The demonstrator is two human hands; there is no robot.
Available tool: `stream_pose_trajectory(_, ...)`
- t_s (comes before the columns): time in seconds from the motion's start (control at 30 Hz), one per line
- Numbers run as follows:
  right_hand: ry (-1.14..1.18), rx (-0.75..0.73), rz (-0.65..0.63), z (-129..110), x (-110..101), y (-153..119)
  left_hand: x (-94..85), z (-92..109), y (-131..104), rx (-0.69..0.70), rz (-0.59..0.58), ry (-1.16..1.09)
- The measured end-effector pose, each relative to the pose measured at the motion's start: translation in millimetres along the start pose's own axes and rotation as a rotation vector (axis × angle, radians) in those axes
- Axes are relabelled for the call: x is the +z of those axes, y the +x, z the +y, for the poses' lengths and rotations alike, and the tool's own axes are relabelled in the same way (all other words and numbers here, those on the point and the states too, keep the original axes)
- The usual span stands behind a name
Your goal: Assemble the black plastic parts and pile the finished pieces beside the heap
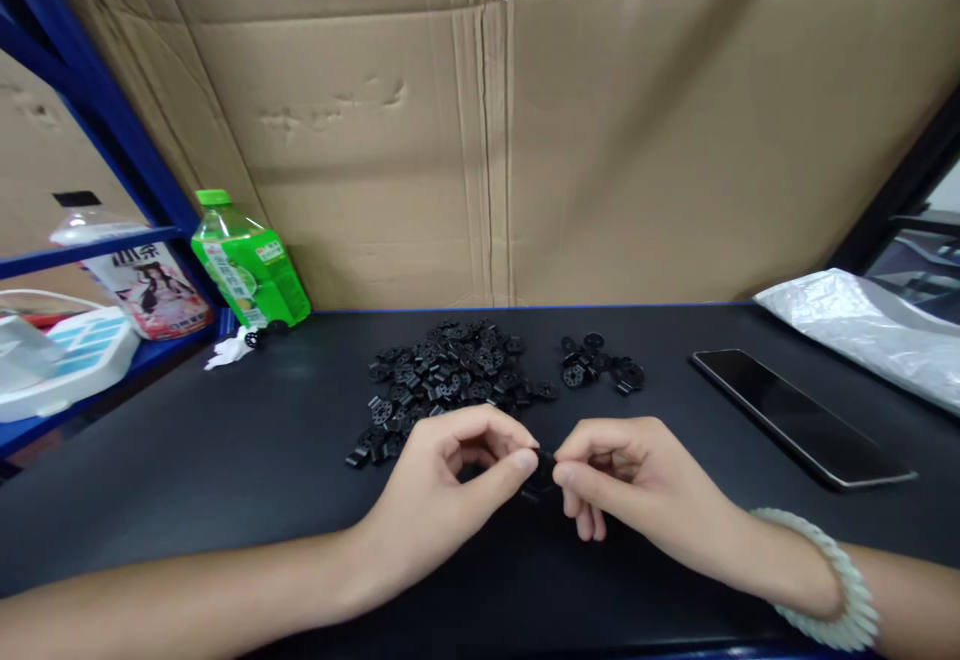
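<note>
Between the fingertips of both hands is a small black plastic part, partly covered by the fingers. My left hand pinches its left side with thumb and forefinger. From the right, my right hand grips the other side in the same way, its lower fingers curled beneath. Just beyond my left hand spreads a large heap of black plastic parts, many with round, perforated discs. A smaller cluster of similar black parts lies beyond my right hand.
On the black tabletop, a phone lies at right beside a silvery plastic bag. At back left stand a green bottle and crumpled white tissue. A power strip and labelled bottle are far left. Cardboard walls the back.
</note>
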State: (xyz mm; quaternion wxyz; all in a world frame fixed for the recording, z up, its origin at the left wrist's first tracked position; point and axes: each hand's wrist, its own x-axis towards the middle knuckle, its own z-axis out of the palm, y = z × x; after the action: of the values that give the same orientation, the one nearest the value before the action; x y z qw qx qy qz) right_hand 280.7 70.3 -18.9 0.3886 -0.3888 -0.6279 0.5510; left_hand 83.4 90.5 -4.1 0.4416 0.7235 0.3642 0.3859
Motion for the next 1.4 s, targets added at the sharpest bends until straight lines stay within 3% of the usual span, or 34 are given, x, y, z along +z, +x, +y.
stream_pose_trajectory(0.1, -0.028, 0.014, -0.023, 0, -1, 0, -16.3, -1, 16, 0.096, 0.079, 0.197)
stream_pose_trajectory(0.2, -0.075, 0.028, -0.064, 2, 0, -2, -37.7, -6, 37, 0.212, 0.178, 0.557)
stream_pose_trajectory(0.3, -0.100, 0.040, -0.101, 4, 2, -5, -56.8, -14, 55, 0.212, 0.192, 0.651)
stream_pose_trajectory(0.4, -0.125, 0.045, -0.112, 2, 3, -6, -65.0, -20, 63, 0.229, 0.248, 0.709)
stream_pose_trajectory(0.53, -0.295, -0.053, 0.023, -12, -17, 3, -46.7, -12, 48, 0.305, 0.310, 0.729)
stream_pose_trajectory(0.6, -0.472, -0.147, 0.196, -21, -40, 10, -27.3, -5, 30, 0.346, 0.145, 0.649)
stream_pose_trajectory(0.7, -0.778, -0.186, 0.402, -28, -83, 23, 1.1, 0, 2, 0.238, -0.213, 0.461)
stream_pose_trajectory(0.77, -0.990, -0.118, 0.415, -27, -107, 29, 12.9, -1, -11, 0.167, -0.356, 0.363)
stream_pose_trajectory(0.87, -1.110, -0.007, 0.380, -20, -127, 35, 18.4, -6, -18, 0.131, -0.422, 0.311)
stream_pose_trajectory(1.03, -1.098, 0.057, 0.303, -12, -126, 37, 16.7, -9, -14, 0.079, -0.391, 0.286)
stream_pose_trajectory(1.23, -1.040, 0.039, 0.243, -23, -112, 29, 17.2, -5, -12, 0.028, -0.366, 0.194)
stream_pose_trajectory(1.4, -0.686, -0.025, 0.313, -30, -91, 23, 16.5, -7, -7, -0.100, -0.329, 0.000)
